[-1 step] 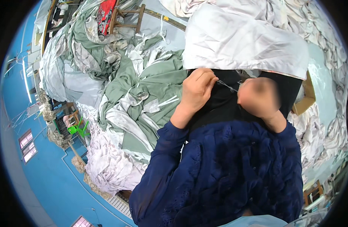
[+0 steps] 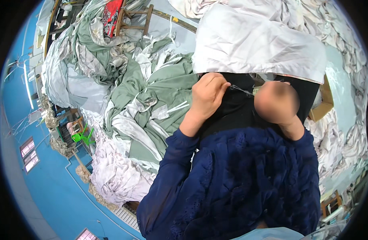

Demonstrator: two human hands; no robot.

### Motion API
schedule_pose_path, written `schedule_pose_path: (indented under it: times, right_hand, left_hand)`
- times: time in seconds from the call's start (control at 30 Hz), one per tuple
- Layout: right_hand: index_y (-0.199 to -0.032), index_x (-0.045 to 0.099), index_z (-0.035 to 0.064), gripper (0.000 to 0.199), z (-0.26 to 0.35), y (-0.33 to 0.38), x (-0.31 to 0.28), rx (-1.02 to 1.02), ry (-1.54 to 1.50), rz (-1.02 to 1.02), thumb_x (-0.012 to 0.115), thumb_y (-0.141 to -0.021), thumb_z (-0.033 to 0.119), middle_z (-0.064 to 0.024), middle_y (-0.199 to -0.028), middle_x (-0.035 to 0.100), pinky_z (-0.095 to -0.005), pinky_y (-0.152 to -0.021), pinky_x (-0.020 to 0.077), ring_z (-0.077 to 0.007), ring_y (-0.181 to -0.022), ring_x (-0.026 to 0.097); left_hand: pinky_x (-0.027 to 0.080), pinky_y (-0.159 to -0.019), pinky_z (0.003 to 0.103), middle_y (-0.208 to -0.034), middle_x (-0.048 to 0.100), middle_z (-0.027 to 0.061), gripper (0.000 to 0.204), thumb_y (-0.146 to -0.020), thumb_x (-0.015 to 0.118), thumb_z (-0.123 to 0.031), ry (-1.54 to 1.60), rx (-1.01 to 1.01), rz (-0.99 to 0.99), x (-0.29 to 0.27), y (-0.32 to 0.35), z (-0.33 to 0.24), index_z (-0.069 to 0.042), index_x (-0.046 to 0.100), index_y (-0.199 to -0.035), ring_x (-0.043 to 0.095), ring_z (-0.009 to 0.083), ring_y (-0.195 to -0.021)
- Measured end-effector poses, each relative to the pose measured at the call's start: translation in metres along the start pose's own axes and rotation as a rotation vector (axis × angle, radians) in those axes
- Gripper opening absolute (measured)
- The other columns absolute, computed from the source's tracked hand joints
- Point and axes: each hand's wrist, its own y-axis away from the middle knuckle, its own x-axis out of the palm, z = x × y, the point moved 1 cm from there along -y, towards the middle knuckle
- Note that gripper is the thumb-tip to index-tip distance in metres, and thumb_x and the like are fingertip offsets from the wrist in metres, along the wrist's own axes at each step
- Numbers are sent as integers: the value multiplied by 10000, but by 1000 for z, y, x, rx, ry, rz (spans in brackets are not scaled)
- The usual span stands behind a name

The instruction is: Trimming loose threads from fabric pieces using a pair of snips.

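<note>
Above my dark-clothed lap (image 2: 236, 108), my left hand (image 2: 210, 94) is closed, thumb and fingertips pinching a thin greyish thread (image 2: 242, 90). The strand runs, looped and twisted, across to my right hand (image 2: 277, 102), which looks curled closed around its other end. Much of the right hand is blurred, so its single fingers do not show. Just beyond both hands hangs the hem of a white cloth (image 2: 260, 44). A small pale item (image 2: 264, 77) peeks out between that hem and my right hand; I cannot make out what it is.
Green and white fabric (image 2: 152, 92) lies heaped at the left, with pale cloth (image 2: 116, 172) below it. More whitish fabric (image 2: 332, 24) is piled at the right, near a cardboard box (image 2: 323, 100). A wooden stool (image 2: 146, 20) and a green plastic chair (image 2: 84, 136) stand farther off.
My right hand has shifted slightly to the right, and the thread between the hands looks a little straighter. My left hand keeps nearly the same place.
</note>
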Motion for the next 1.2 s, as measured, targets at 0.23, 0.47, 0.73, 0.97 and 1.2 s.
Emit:
schedule_pose_path:
  times: [0.23, 0.47, 0.73, 0.97, 1.2]
  right_hand:
    - [-803, 610, -31, 194, 4, -6, -5, 54, 216, 10, 583, -948, 95, -12, -558, 486, -214, -411, 262, -60, -447, 374]
    - [-896, 659, -8, 202, -26, -25, 9, 254, 265, 69, 572, -993, 145, 35, -567, 484, -207, -437, 293, -31, -455, 389]
    - [-1147, 662, -11, 243, -63, -69, 39, -268, 635, 121, 619, -954, 131, -37, -863, 688, -285, -645, 496, -123, -710, 608]
    - [-963, 649, 26, 101, -98, -97, 55, -314, 1023, 286, 649, -882, 86, -163, -882, 653, -398, -690, 490, -355, -789, 616]
    - [-936, 575, -1, 207, -92, -76, 30, -399, 1110, 394, 695, -865, 153, -177, -882, 618, -417, -698, 476, -377, -817, 597]
  left_hand:
    - [341, -485, 356, -581, 452, 93, 186, -840, 666, -22, 35, -62, -53, -44, 16, -18, -28, 566, -684, 453, 271, -506]
    - [304, -471, 318, -575, 449, 77, 233, -881, 613, 0, 50, -309, -235, -83, 45, -23, 5, 533, -663, 404, 185, -478]
    - [344, -488, 351, -604, 473, 101, 187, -866, 677, -19, -193, -288, -202, -92, 57, -16, -1, 572, -712, 449, 244, -511]
    - [361, -490, 376, -609, 472, 109, 166, -833, 695, 4, -261, -161, -181, -89, 45, -35, -13, 583, -712, 462, 287, -519]
    - [358, -486, 372, -603, 478, 107, 160, -816, 705, 10, -185, -167, -153, -75, 44, -25, -8, 586, -711, 474, 281, -520]
